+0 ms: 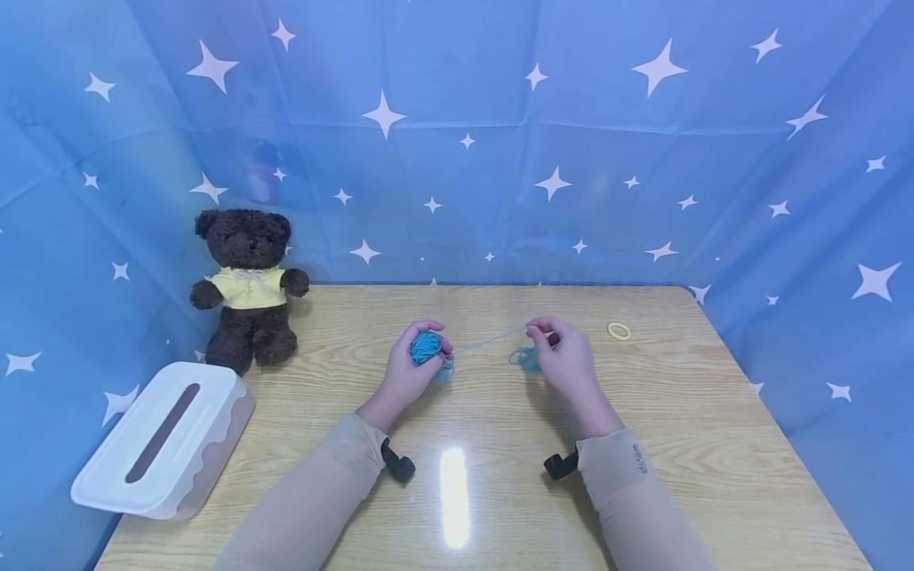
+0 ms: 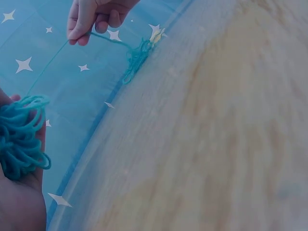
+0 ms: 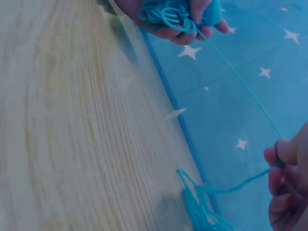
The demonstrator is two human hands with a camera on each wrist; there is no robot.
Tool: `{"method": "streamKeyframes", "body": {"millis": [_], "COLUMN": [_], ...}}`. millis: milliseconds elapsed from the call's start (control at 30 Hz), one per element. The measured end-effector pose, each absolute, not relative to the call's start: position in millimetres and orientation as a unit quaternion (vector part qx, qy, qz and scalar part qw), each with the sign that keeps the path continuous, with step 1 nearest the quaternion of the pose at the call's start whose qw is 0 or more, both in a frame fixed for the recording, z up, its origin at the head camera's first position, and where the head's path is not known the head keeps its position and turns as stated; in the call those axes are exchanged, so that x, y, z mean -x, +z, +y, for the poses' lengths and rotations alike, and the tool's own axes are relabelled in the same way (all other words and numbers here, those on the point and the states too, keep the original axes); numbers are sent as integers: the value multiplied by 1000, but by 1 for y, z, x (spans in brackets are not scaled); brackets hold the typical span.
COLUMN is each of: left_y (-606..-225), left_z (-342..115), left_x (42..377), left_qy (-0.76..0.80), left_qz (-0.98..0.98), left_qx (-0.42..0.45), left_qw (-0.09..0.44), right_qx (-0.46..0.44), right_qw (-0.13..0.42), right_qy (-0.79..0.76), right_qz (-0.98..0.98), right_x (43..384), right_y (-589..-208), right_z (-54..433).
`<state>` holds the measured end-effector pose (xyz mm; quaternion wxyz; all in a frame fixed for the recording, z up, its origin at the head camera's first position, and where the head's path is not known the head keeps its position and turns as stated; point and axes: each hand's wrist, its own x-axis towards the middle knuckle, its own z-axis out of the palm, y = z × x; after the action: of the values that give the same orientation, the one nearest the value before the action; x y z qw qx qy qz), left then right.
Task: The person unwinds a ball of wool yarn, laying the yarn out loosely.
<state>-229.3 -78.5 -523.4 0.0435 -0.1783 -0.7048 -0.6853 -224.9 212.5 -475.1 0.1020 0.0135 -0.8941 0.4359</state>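
My left hand point(image 1: 410, 371) grips a ball of turquoise yarn point(image 1: 426, 347), its fingers and thumb curled round it. Loose loops of the yarn hang out of that hand in the left wrist view. My right hand point(image 1: 566, 357) pinches a single strand point(image 3: 243, 82) between thumb and fingertips. The strand runs taut from the ball across to the right hand. From the right fingertips the yarn carries on to a small loose heap of yarn point(image 3: 204, 211), seen in the head view just left of the right hand and partly hidden by it.
A pale yellow ring point(image 1: 619, 331) lies on the wooden table point(image 1: 514, 507) beyond the right hand. A brown teddy bear point(image 1: 250, 289) in a yellow top sits at the back left. In front of it stands a white tissue box point(image 1: 160, 440). A blue star-patterned curtain point(image 1: 457, 159) surrounds the table.
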Motion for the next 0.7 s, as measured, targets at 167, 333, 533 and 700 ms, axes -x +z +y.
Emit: {"method": "streamKeyframes", "body": {"millis": [167,333,533,700], "left_y": [-524,-523,-521,-522], "left_z": [-79,-79,-79,-79], "left_x": [229,227,227,229], "left_qy": [-676,-664,-677,-674], "left_qz": [-712,-725,-714,-720], "left_qx": [181,175,175,159], "left_qw": [50,51,42,53], "right_qx": [6,39,72,94], "right_qw": [131,140,144,145], "right_qy": [419,410,400,384], "right_qz": [-898,-900,-902,-907], "right_x": [228,230,233,233], "right_y": [-476,-477,-480,-480], "right_z": [223,232,242,253]}}
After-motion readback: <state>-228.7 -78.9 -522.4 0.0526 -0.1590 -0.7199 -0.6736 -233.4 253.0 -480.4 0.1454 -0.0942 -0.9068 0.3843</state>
